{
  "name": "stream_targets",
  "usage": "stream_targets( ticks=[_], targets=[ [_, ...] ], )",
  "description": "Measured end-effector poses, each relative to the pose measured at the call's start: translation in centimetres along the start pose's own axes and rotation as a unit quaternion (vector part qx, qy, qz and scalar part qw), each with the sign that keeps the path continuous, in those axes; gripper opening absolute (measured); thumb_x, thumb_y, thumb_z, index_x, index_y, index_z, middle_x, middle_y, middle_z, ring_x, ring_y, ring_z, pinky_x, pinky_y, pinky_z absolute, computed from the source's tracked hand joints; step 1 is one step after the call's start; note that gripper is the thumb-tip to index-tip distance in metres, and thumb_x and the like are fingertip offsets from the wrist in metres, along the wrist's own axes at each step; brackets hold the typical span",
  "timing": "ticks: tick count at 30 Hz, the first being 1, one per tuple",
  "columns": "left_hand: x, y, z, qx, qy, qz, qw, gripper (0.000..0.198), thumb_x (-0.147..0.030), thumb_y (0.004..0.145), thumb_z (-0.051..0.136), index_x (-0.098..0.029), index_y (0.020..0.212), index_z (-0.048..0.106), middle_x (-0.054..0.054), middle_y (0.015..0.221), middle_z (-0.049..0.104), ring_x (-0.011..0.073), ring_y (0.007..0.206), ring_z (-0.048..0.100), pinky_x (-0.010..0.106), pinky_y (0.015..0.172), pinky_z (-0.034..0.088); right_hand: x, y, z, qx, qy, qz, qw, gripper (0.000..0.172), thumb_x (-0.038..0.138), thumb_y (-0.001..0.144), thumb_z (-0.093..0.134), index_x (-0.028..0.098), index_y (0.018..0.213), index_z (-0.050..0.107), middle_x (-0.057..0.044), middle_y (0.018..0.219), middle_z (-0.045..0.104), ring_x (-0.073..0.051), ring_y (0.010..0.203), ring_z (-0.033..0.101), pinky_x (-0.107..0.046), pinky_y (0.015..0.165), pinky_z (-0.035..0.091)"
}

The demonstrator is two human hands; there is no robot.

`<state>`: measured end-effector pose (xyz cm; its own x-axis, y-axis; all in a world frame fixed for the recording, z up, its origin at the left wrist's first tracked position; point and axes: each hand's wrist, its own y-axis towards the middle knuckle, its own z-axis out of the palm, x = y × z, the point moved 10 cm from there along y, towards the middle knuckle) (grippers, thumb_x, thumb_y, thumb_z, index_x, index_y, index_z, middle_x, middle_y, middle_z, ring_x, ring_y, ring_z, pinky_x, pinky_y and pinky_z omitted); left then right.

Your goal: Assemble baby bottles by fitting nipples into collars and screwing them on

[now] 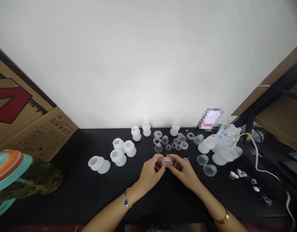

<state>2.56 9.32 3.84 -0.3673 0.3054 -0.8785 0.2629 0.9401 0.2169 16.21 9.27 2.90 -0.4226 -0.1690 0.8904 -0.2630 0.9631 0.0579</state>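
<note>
My left hand (152, 170) and my right hand (183, 170) meet above the black table, both closed on a clear bottle collar ring (167, 160). Thumbs press its near side while the other fingers wrap behind it. Just beyond my hands lie loose clear collar rings (184, 145), small silicone nipples (168, 147) and clear dome caps (158, 148). Two more dome caps (210, 170) rest to the right of my right hand. White baby bottles (118, 157) without tops stand or lie left of my left hand and along the wall.
Capped bottles (223, 155) are grouped on the right, near a blurred phone (211, 119) and a white cable (259, 167). A beaded strand (253, 182) lies at the right. A large jug (25, 177) and a cardboard box (30, 112) occupy the left side.
</note>
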Motion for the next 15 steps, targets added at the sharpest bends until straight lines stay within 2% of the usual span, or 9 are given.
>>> stream_targets(
  ticks=[10,15],
  targets=[
    [0.08,-0.13,0.78,0.019,0.018,0.007,1.000,0.021,-0.019,0.088,0.059,-0.025,0.107,0.056,0.001,0.098,0.071,0.0177,0.090,0.069,0.027,0.070,0.057,-0.12,-0.15,-0.41,-0.029,-0.018,-0.010,0.999,0.017,0.028,0.090,0.060,0.024,0.106,0.062,-0.002,0.097,0.073,-0.014,0.061,0.058,-0.025,0.052,0.043],
    [0.44,-0.03,0.43,0.006,0.013,-0.005,1.000,0.015,-0.018,0.087,0.058,-0.024,0.100,0.055,0.000,0.093,0.069,0.0166,0.083,0.068,0.026,0.069,0.056,-0.24,-0.02,0.04,-0.016,-0.038,-0.013,0.999,0.021,0.029,0.091,0.061,0.024,0.111,0.059,-0.002,0.101,0.072,-0.014,0.062,0.060,-0.025,0.054,0.043]
  ],
)
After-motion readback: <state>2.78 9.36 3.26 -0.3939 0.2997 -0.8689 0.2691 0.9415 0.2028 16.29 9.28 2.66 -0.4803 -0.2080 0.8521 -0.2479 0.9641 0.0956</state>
